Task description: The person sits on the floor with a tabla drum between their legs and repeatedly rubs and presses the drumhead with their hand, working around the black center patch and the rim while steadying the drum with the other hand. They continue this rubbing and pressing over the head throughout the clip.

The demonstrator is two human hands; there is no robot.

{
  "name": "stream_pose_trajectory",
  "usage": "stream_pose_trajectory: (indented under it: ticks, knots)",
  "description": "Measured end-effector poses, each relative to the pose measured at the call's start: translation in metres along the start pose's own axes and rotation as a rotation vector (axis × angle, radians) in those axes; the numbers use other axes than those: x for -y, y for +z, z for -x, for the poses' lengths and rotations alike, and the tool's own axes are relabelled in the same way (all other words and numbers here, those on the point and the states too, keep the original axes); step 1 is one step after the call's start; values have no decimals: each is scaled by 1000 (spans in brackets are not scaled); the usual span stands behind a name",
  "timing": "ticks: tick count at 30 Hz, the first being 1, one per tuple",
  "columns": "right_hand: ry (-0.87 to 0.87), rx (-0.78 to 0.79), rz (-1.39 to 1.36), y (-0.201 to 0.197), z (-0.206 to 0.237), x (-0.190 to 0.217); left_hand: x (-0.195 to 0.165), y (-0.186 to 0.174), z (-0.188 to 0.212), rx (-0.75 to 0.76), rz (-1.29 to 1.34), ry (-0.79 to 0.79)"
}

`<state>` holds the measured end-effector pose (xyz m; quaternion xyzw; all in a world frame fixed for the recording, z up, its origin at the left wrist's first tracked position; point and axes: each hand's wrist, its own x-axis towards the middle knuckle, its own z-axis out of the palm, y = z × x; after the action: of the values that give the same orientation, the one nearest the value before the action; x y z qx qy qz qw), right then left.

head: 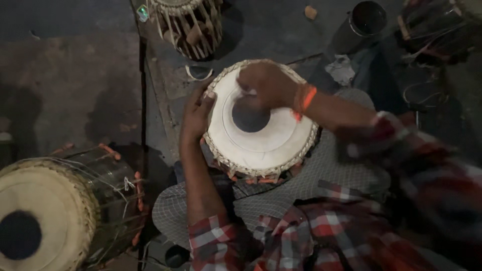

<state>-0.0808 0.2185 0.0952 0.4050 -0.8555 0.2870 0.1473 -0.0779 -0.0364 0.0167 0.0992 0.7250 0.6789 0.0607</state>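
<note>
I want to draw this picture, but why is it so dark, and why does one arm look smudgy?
Head view: dim light, the floor nearly black; the pale drum head is brightest, without glare; the right hand and its checked sleeve are motion-blurred; the left hand, on the drum's rim, looks sharper.

The small drum [261,123] has a smooth, matt skin top with a dull black spot and a rough braided edge, the shirt sleeve [416,165] is soft checked cloth, and the floor [65,75] looks rough.
</note>
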Motion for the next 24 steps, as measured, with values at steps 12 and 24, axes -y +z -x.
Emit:
stream_pose_trajectory:
  ticks: [12,24]
  knots:
    - [130,-121,-42,-7,-11,2,7,-13,6,-227,-281,-54]
    - [-71,-65,-163,-1,-8,24,-2,-8,12,0,-41,73]
